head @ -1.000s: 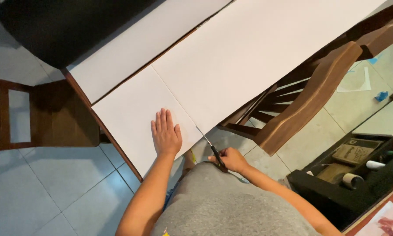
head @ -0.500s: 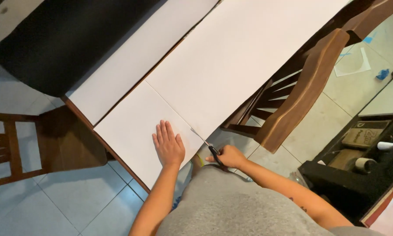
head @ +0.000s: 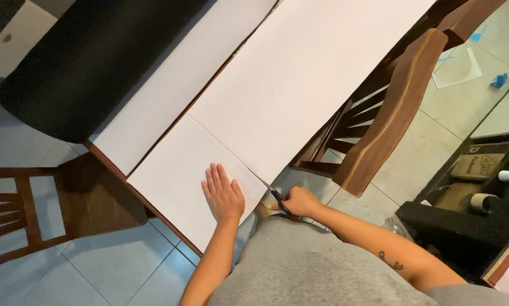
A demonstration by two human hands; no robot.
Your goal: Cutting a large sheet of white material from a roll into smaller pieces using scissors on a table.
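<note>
Little is changed since a second ago: the large white paper sheet point(head: 300, 85) on the brown wooden table point(head: 104, 156) is still pressed flat by the open left hand point(head: 223, 195), while the black-handled scissors point(head: 274, 195), held in the closed grip of the right hand point(head: 300, 203), remain at the sheet's near edge, so the cut is judged barely advanced.

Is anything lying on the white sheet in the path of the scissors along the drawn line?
Nothing visible does: the scissors meet the white sheet at its edge, and the left hand lies flat beside the line.
</note>
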